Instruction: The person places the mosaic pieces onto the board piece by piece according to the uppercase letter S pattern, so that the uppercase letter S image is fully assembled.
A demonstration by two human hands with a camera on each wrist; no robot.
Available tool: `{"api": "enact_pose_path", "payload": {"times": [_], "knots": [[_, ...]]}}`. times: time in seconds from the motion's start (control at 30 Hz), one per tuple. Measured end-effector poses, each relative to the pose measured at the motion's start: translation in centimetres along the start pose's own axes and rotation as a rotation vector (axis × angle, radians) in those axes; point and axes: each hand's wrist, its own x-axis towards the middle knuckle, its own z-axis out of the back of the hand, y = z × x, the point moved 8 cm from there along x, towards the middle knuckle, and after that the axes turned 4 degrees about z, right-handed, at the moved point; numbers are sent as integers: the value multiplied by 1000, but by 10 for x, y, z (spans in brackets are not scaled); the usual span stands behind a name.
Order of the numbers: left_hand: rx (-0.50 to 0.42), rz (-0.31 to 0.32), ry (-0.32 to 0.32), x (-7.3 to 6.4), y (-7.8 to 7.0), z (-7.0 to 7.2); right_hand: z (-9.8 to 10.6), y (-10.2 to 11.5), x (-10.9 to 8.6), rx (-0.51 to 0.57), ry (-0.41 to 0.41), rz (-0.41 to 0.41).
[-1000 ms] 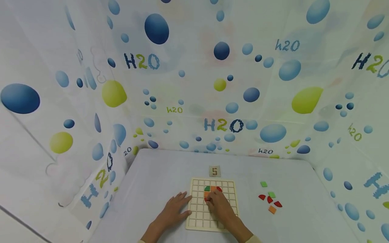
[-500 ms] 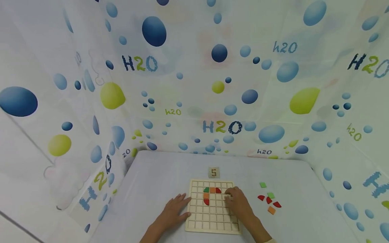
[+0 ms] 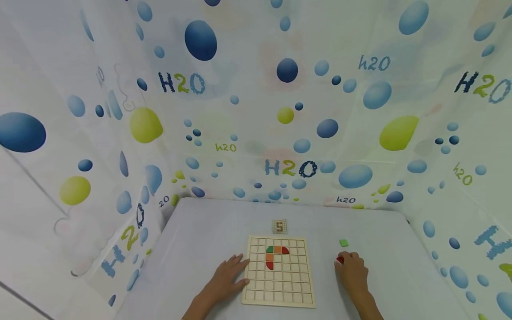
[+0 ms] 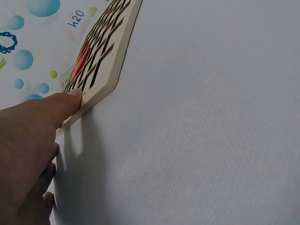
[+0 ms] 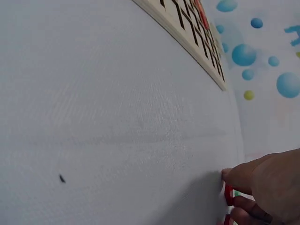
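A square wooden grid board (image 3: 280, 284) lies on the table, with quarter-circle and square tiles set in several cells: a green quarter-circle (image 3: 270, 250), two orange squares (image 3: 278, 250) and two red quarter-circles (image 3: 270, 266). My left hand (image 3: 223, 280) rests along the board's left edge, fingers spread and fingertips on the rim; the thumb touches the rim in the left wrist view. Right of the board, my right hand (image 3: 353, 275) pinches a red quarter-circle tile (image 5: 228, 194) between thumb and fingers, low over the table. Other loose tiles are mostly hidden under that hand.
A green square tile (image 3: 344, 242) lies just beyond my right hand. Behind the board sits a small card (image 3: 279, 226) with a figure like an S or 5 on a grid. The white table (image 3: 208, 231) meets a printed curtain at the back and sides.
My right hand has left the tiles on the board, moved right to the loose tiles and taken hold of a red one. My left hand stays at the board's edge.
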Motion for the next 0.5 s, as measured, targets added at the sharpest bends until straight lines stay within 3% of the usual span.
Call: {"api": "enact_pose_path", "payload": {"times": [0.5], "knots": [[5,22,13,1,4,-3,-10,-3,4,167,70,39]]}}
